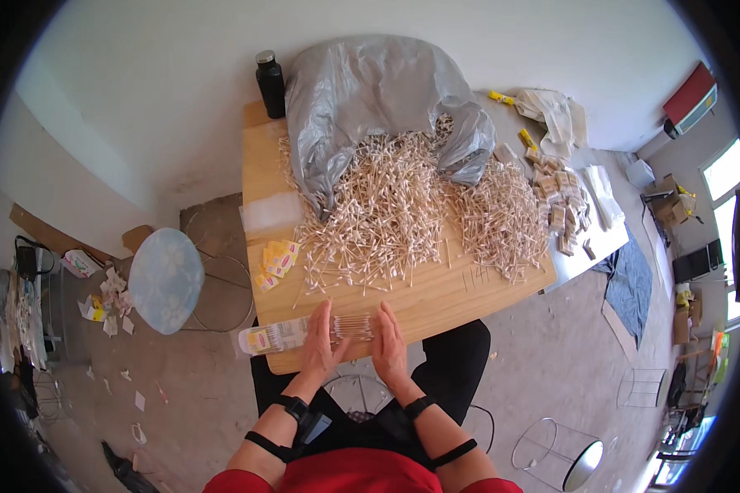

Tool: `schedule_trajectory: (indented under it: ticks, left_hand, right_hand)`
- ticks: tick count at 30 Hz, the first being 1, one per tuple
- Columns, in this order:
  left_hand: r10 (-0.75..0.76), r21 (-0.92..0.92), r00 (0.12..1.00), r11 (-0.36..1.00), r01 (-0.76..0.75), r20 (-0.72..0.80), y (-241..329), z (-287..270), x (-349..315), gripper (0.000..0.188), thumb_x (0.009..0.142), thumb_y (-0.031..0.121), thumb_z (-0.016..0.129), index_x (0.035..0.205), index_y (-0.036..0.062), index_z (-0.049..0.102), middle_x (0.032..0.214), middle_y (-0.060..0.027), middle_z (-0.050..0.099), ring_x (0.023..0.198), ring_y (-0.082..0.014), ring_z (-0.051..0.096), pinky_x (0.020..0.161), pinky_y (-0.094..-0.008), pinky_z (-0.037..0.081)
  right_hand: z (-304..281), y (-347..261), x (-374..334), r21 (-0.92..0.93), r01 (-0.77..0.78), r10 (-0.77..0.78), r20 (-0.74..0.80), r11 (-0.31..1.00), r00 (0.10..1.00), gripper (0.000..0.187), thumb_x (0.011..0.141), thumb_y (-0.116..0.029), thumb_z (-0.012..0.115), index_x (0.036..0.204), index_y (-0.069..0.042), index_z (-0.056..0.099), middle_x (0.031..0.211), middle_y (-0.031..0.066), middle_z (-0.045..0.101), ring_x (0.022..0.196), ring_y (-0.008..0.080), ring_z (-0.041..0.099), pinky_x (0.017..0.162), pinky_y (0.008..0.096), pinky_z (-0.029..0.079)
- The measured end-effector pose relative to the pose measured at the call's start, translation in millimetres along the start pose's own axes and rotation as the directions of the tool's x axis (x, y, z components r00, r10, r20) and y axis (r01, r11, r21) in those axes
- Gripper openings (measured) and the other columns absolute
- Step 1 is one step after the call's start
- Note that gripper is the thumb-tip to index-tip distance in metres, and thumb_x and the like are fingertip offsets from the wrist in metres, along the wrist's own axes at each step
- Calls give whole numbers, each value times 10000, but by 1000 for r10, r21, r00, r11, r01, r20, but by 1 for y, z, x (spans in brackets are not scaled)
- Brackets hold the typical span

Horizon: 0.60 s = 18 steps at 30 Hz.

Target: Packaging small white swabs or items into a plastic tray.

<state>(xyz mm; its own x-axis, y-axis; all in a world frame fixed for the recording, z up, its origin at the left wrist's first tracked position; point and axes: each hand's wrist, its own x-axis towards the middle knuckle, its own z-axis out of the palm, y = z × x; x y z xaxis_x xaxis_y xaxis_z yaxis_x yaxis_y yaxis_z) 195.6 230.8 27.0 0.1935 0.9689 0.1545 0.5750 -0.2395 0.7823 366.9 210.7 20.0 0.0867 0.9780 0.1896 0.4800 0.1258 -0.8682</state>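
A row of cotton swabs [354,326] lies crosswise between my hands at the near table edge. My left hand [321,342] stands at its left end, fingers straight, palm turned inward. At the other end my right hand [389,348] faces it, fingers also stretched out. Both palms appear to touch the swab tips. Left of my left hand is a clear plastic bag [275,336] with swabs and a yellow-and-white label inside. Beyond my hands, a big heap of loose swabs [386,201] spills from a grey plastic bag [378,82].
Yellow-and-white cards [277,260] sit on the wooden table [436,300], left of the heap. A black bottle [270,85] stands at the back left. Small packed bundles [557,197] lie at the right. A round stool [166,281] and a wire-frame stool [557,454] stand on the floor.
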Motion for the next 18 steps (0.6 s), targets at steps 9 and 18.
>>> schedule_trajectory:
  ticks: [9, 18]
  left_hand:
    - [-234, -237, 939, 956, 175, -253, 13, 42, 10, 520, 1050, 221, 386, 1499, -19, 280, 1491, -245, 390, 1380, -398, 377, 1134, -468, 304]
    - [-26, -198, 996, 980, 8, -90, 3, 13, 7, 725, 953, 220, 603, 1525, -3, 216, 1549, -207, 311, 1413, -415, 317, 1178, -467, 257]
  right_hand:
    - [29, -4, 11, 168, -81, 107, -153, 982, 982, 361, 971, 45, 414, 1314, 4, 518, 1455, 209, 470, 1353, 371, 453, 1119, 417, 367]
    - [15, 14, 7, 296, -84, 142, -183, 951, 973, 368, 968, 69, 386, 1297, -2, 534, 1454, 186, 490, 1354, 340, 465, 1115, 388, 360]
